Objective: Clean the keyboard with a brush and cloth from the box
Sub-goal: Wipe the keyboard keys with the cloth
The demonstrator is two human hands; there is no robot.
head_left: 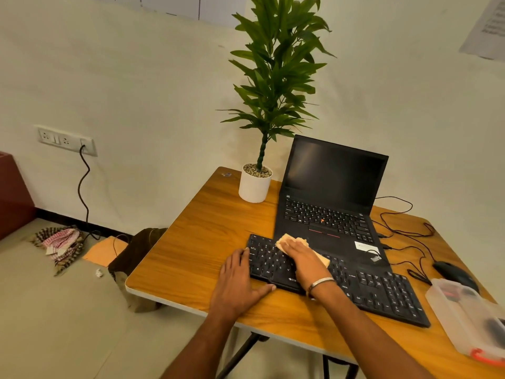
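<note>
Black full-size plastic keyboard (336, 277): lies on the wood-grain table (196, 242), directly under both hands, long axis running from the left hand away past the right hand toward the box; its far edge overlaps the open black laptop (328, 214).

Right hand (303, 258): fingers flat, pressing a folded tan cloth (289, 242) onto the keys at the keyboard's left part.

Left hand (240, 280): fingers extended and spread, steadying the keyboard's left end, thumb along its near edge.

Unwiped length, by judgement: lies to the right of the right hand, which is the nearer one.

Clear plastic box (464, 318): beyond the right forearm at the table's edge, red-handled; contents dark and blurred, brush not identifiable.
</note>
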